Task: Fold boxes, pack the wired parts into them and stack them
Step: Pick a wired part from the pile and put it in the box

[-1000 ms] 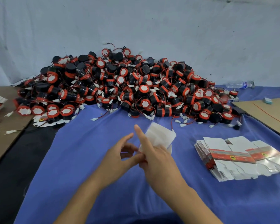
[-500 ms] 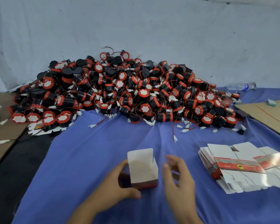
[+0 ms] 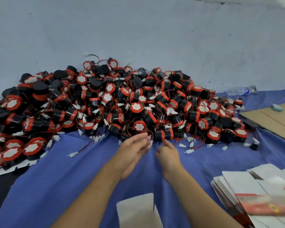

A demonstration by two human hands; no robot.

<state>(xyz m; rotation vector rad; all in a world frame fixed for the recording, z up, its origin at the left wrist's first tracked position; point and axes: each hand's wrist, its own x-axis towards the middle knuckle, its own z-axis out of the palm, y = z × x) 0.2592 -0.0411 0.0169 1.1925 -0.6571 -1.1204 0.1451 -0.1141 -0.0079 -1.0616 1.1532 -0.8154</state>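
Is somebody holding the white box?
No, the box sits alone on the cloth, and the left hand and right hand are up by the pile.

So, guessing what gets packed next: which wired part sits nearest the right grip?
The black, orange-banded part lying on its side at the front edge of the pile, just beyond the right grip; the others lie farther off.

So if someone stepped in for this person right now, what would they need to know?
Left hand: open, empty, at the front edge of the pile of black-and-red wired parts.
Right hand: beside it, fingers curled; whether it grips anything is unclear.
Folded box: open, on the blue cloth nearest the person.
Flat box blanks: stacked at right.
Done: one box folded.
Left: pick a part, pack it, close, stack.
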